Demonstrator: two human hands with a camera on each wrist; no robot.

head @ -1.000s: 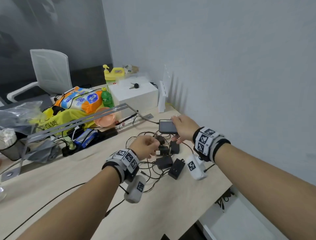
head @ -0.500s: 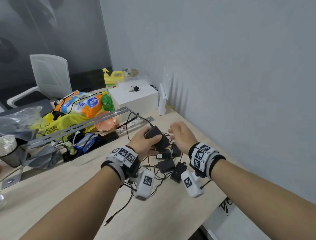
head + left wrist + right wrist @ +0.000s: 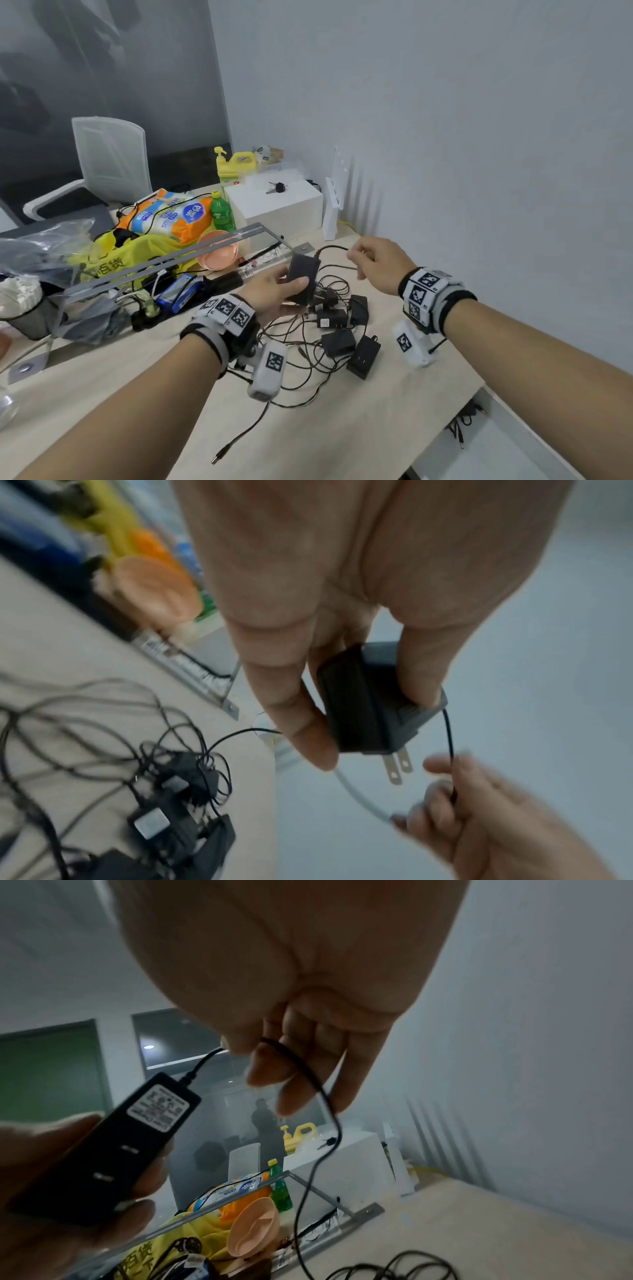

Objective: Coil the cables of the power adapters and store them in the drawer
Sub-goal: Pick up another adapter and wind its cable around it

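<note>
My left hand (image 3: 274, 294) grips a black power adapter (image 3: 303, 277) (image 3: 369, 710) (image 3: 113, 1148) lifted above the desk, its two plug prongs (image 3: 397, 767) pointing out. Its thin black cable (image 3: 334, 247) (image 3: 322, 1093) leaves the far end and runs right to my right hand (image 3: 375, 263), which pinches it between thumb and fingers (image 3: 270, 1066). Below lies a tangle of several more black adapters (image 3: 346, 329) (image 3: 178, 813) and loose cables (image 3: 301, 363) on the pale wooden desk (image 3: 342, 438). No drawer is visible.
Clutter fills the desk's far left: a grey metal bar (image 3: 164, 260), a pink bowl (image 3: 219, 257), a yellow bag (image 3: 130, 257), a tissue pack (image 3: 171, 216), a green bottle (image 3: 221, 214). A white box (image 3: 274, 209) with keys stands by the grey wall. The desk edge drops off at right.
The left hand has lifted the adapter higher and tilted it up. The right hand moved away to the right and took hold of its cable, drawing it out.
</note>
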